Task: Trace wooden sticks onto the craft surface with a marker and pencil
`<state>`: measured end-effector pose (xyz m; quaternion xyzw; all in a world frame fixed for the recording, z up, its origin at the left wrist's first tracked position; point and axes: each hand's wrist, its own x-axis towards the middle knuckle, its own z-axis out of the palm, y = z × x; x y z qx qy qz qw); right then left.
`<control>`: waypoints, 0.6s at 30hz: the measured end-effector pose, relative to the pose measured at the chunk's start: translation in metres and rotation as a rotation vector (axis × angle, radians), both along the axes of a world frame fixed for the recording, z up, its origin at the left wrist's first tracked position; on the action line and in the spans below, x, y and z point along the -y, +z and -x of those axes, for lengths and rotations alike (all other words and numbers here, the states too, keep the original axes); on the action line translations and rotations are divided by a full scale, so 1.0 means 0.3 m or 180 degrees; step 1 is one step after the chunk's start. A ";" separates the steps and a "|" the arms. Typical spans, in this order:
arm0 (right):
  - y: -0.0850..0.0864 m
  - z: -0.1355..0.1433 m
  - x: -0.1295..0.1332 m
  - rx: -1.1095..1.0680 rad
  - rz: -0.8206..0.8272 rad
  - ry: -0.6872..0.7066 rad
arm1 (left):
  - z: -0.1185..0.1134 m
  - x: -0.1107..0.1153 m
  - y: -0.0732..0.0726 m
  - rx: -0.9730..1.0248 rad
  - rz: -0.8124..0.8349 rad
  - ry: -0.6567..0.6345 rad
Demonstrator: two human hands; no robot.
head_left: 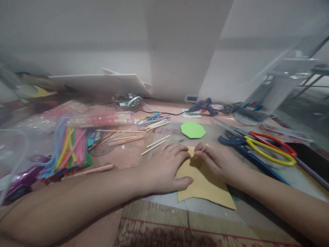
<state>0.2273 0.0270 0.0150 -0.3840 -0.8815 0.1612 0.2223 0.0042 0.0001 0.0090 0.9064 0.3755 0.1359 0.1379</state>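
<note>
One tan sheet (202, 183) lies partly under the spread left hand (166, 168). Over it, the right hand (216, 159) pinches something pale (206, 147).

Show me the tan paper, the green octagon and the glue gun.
Tan paper (204, 183), head view: bare part near its middle.
Green octagon (193, 130), head view: centre of its top.
Glue gun (202, 106), head view: its body.
</note>
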 end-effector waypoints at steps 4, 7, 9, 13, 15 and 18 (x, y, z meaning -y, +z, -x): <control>-0.003 -0.001 -0.001 0.0003 0.0097 0.0026 | 0.001 0.001 -0.006 0.0069 0.0049 0.0067; -0.013 -0.007 0.005 -0.0044 -0.0021 -0.0146 | 0.001 0.003 -0.009 0.0084 0.0046 0.0056; -0.017 -0.005 0.006 -0.0096 0.0116 0.0041 | 0.002 0.002 -0.010 0.0108 0.0011 -0.0007; -0.008 0.004 -0.011 -0.0161 -0.0004 -0.0132 | 0.000 -0.003 -0.002 0.0072 -0.0009 0.0086; -0.017 -0.013 -0.017 -0.0239 -0.0110 -0.0210 | -0.006 0.001 0.014 -0.0028 -0.0032 0.0115; -0.115 -0.093 -0.041 -0.0473 -0.0247 -0.0148 | -0.017 0.008 0.042 -0.0241 -0.0133 -0.0036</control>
